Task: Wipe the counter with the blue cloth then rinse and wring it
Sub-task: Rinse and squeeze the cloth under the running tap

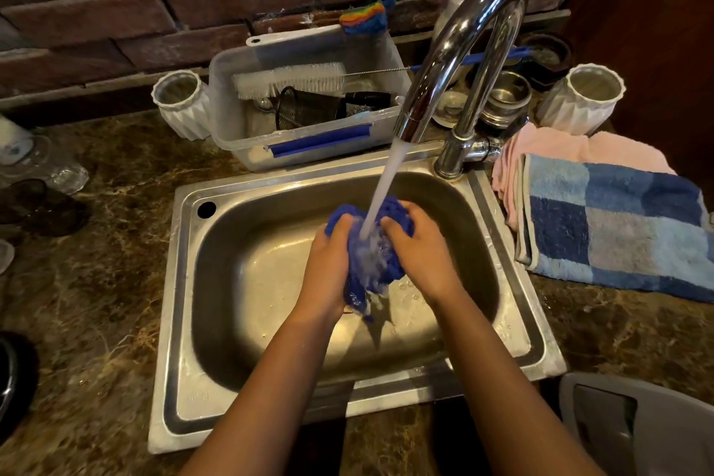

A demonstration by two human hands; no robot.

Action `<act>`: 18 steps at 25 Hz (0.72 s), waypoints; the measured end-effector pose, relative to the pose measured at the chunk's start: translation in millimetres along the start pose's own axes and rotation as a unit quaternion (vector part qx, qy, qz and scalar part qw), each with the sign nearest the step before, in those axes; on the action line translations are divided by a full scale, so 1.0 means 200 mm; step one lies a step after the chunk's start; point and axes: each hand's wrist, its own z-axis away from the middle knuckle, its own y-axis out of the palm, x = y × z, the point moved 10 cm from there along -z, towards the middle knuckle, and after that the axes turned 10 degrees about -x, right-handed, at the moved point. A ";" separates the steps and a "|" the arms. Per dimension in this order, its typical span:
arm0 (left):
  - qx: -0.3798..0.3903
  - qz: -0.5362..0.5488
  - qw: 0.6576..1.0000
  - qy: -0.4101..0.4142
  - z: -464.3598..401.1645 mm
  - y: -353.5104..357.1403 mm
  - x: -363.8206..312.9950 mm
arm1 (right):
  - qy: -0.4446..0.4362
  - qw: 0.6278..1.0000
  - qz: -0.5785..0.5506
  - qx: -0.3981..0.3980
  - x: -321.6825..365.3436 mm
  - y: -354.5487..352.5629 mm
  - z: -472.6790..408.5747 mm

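The blue cloth [369,267] is bunched up between both hands over the steel sink [247,282]. Water streams from the chrome tap [463,50] straight onto the cloth and splashes off it. My left hand [328,270] grips the cloth's left side, and my right hand [421,247] grips its right side. A wet tail of the cloth hangs down below my hands toward the basin floor. The brown marbled counter [96,282] surrounds the sink.
Behind the sink stands a clear plastic tub [239,127] holding a brush and utensils. White ribbed vases [181,104] [579,100] flank it. A blue checked towel [618,228] over a pink one [560,147] lies right of the sink. Steel bowls [506,97] sit behind the tap.
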 end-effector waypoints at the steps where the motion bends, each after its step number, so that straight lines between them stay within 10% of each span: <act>1: -0.023 -0.009 1.000 0.009 -0.01 -0.04 0.00 | 0.020 0.999 -0.026 -0.041 -0.04 -0.05 -0.01; 6: -0.089 -0.090 0.963 0.237 0.13 -0.05 -0.18 | 0.284 0.832 -0.475 0.039 -0.12 0.16 0.17; 9: -0.095 -0.225 0.902 0.356 0.21 0.05 -0.22 | 0.257 0.883 -0.388 0.069 -0.06 0.24 0.24; 14: -0.072 -0.279 0.917 0.277 0.06 0.06 -0.23 | 0.061 0.996 -0.049 -0.034 -0.01 0.16 0.14; 18: -0.019 -0.288 0.957 -0.037 -0.14 0.01 0.04 | -0.002 0.998 0.057 -0.018 0.00 0.10 0.16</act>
